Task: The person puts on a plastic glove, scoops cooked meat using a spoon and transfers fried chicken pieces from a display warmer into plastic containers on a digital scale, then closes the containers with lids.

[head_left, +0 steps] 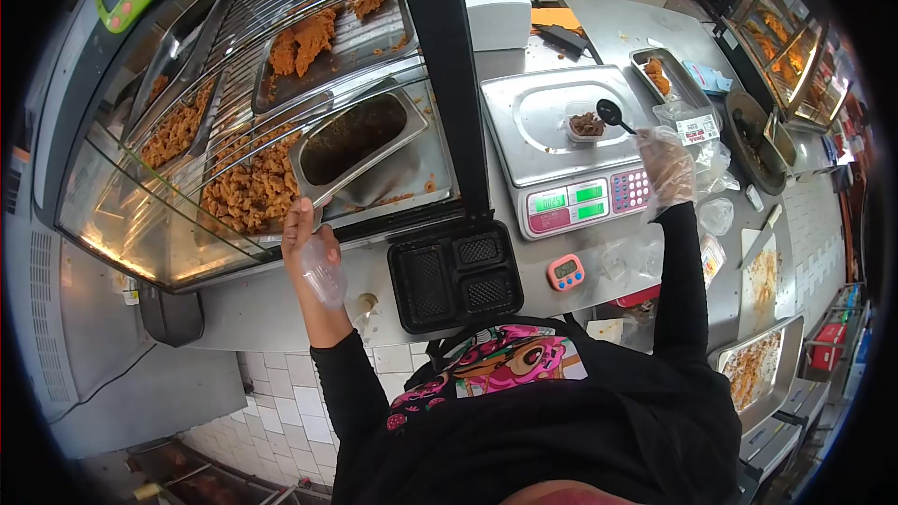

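My left hand (307, 232) is closed at the near corner of a deep metal pan (416, 122) that has dark sauce inside. A crumpled or ridged clear plastic piece (325, 278) lies against that palm and wrist; its exact kind is unclear. In a clear plastic glove, my right hand (666, 166) grips a black spoon (610, 113). The spoon's bowl is just right of a small clear cup (586, 127) of brown, chunky food. That cup stands on the steel platform of a digital scale (552, 84) with lit green displays.
Left, a glass warmer holds fried pieces (248, 192) and wire racks. A black compartment tray (426, 290) and an orange timer (566, 272) lie on the counter's near side. Plastic bags (711, 154), a tray of fried chicken (658, 77) and a white printer (494, 9) stand around the scale.
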The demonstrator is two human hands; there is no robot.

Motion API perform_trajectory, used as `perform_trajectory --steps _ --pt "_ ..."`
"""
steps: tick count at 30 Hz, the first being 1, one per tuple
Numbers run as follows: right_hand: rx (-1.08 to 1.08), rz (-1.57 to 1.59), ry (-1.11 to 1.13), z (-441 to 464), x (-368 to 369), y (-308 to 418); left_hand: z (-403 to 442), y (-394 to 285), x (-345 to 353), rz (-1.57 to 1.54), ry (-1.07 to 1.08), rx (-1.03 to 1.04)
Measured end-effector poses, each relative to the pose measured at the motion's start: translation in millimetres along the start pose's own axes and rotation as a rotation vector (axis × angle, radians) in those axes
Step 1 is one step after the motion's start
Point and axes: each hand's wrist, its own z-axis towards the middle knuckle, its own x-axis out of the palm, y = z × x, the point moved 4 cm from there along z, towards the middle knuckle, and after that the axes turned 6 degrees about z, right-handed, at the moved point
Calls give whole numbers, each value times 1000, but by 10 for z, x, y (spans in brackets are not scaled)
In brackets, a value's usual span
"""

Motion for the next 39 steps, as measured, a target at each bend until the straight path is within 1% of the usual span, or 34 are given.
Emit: perform_trajectory --steps 2,3,4,6,7,8,9,10,12,14,15,17,18,21,22,23,24,25,26,27,28,29,30,31,33,35,36,38,39 --pt "-23 145 -45 28 -17 -124 20 2 22 -27 -2 7" --pt "99 334 57 -1 -67 -157 15 -23 66 -42 -5 8" --pt "96 335 59 -19 -128 -126 26 -37 95 -59 -9 11" --pt "378 839 73 -91 -220 -108 75 -9 95 -59 -13 17" --pt "472 968 172 -136 -421 174 103 4 85 -57 -18 26" --pt "465 1022 210 -132 -598 431 118 25 82 -60 -35 32" --pt "455 1078 255 -122 -721 687 122 55 97 10 -65 31" --pt "427 1088 286 -100 -809 981 129 52 103 80 -106 39" --pt "285 987 289 -74 -873 1571 101 29 168 184 -191 -3" --pt "-148 749 235 -75 -760 2115 9 4 284 106 -96 18" --pt "-379 402 274 -29 -720 2394 -86 -8 321 116 -78 -5" --pt "-715 193 50 -36 -575 2795 -260 49 344 137 -26 -43" --pt "-707 171 109 -19 -552 3009 -383 89 332 153 10 -55" --pt "-862 -92 -69 106 -238 3415 -930 -54 345 194 220 -285" --pt "-807 -410 -65 174 140 3320 -1082 -67 281 221 289 -344" --pt "-844 -344 -37 247 227 3422 -1196 -89 143 213 269 -340" --pt "-880 -279 -7 279 306 3553 -1317 -100 -7 193 321 -388" --pt "-875 -322 -44 279 336 3679 -1432 -122 -166 173 375 -434" --pt "-868 -368 -81 262 332 3825 -1514 -153 -365 164 361 -430" --pt "-886 -287 -135 179 228 4071 -1561 -193 -583 133 347 -410" --pt "-938 -132 -56 104 129 4340 -1585 -245 -793 102 331 -386" --pt "-729 336 144 13 187 4390 -1604 -321 -983 91 268 -396" --pt "-479 780 352 -84 333 4432 -1589 -378 -1183 76 258 -394" --pt "-486 771 368 -139 459 4597 -1579 -431 -1385 81 229 -362" --pt "-1074 508 357 -363 690 5088 -1528 -555 -1717 107 143 -325" --pt "-1054 257 358 -273 1275 5307 -1453 -661 -1999 96 95 -293" --pt "-1038 277 336 -54 1797 5252 -1425 -709 -2128 99 59 -260" --pt "-1005 318 291 378 2821 5162 -1381 -731 -2312 75 46 -263" --pt "-859 621 472 445 2838 5349 -1358 -721 -2387 62 72 -270"
